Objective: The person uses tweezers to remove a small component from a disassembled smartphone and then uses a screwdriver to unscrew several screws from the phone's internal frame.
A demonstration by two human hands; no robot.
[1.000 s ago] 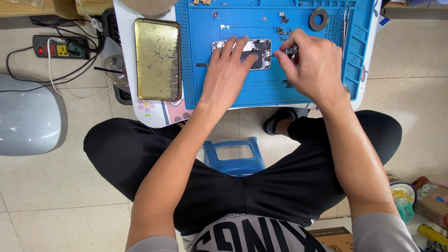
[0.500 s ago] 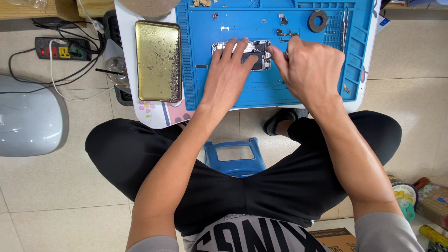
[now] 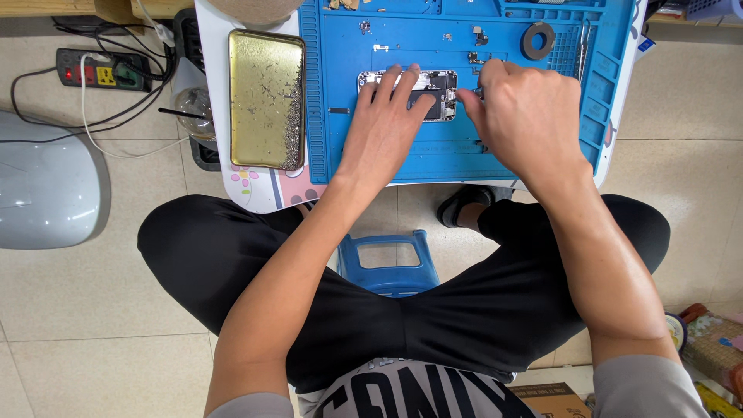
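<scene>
Black trousers and a blue plastic stool (image 3: pixel 385 263) sit nearest me, knees crossed over the tiled floor. Fwd of that, both hands are on the blue work mat (image 3: pixel 387 159) covering the bench. Left hand (image 3: pixel 385 128) lies flat, fingers spread, pressing down the opened phone (image 3: pixel 433 87); phone's long axis runs left-right, its near-left part hidden under those fingers. Right hand (image 3: pixel 526 116) is curled just right of the phone, fingertips pinched together at its right end, maybe on a thin tool; can't tell what's in that grip. So right hand's nearer the exposed end. Left of the mat: a rectangular gold metal tray (image 3: pixel 267 97), long axis front-back, tiny screws along its right edge. Far right: a dark ring (image 3: pixel 538 40). Floor, far left: power strip (image 3: pixel 101 70) w/ red switch.
</scene>
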